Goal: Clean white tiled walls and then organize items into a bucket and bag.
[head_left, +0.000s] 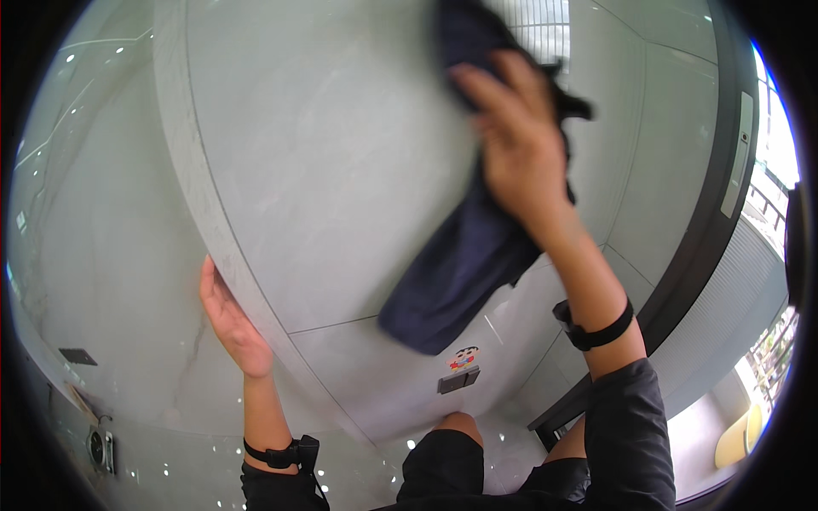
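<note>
My right hand (527, 153), raised and a little blurred, is on a dark blue cloth (447, 285) against the pale tiled wall (341, 162). One end of the cloth hangs down to the left below the hand; the other end bunches above the fingers. My left hand (236, 330) rests beside the wall's pale corner strip (198, 192), its fingers stretched out and holding nothing.
Low on the wall are a grey switch plate (458, 380) and a cartoon sticker (463, 357). A dark door frame (682, 264) stands to the right, with a yellow bin (738, 439) beyond it. Another dark plate (77, 356) sits on the left wall.
</note>
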{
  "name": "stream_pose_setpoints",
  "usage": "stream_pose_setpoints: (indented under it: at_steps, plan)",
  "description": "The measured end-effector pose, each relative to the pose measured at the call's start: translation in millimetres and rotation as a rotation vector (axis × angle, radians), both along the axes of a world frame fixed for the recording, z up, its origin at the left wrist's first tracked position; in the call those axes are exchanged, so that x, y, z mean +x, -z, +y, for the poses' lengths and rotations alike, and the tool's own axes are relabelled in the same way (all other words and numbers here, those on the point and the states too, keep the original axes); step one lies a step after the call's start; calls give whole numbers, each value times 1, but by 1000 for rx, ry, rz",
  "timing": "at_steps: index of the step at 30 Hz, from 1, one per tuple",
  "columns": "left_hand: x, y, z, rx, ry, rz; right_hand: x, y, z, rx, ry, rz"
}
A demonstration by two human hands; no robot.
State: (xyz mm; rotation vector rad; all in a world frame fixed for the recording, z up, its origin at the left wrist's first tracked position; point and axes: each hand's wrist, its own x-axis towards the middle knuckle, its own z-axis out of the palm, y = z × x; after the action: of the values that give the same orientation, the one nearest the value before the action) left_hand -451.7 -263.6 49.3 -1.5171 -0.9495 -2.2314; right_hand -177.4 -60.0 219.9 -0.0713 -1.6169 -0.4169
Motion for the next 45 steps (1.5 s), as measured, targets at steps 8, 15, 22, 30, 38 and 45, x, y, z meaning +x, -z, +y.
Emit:
stream_pose_setpoints:
  at_steps: [8, 15, 22, 30, 38, 45]
  plan:
    - [1, -2, 3, -12, -14, 36, -37, 62, -41, 145, 9, -17]
    - [1, -3, 4, -7, 27, 59, -50, 64, -48, 137, -40, 71]
    - [6, -5, 5, -6, 51, 39, -43, 49, -52, 7, 7, 141]
    - [5, -8, -2, 5, 52, 40, -70, 7, -67, 134, -16, 168]
    - [3, -6, -2, -5, 74, 19, -84, 13, -76, 105, 12, 105]
    - [0, -1, -2, -7, 94, 33, -92, 26, -65, 239, -65, 56]
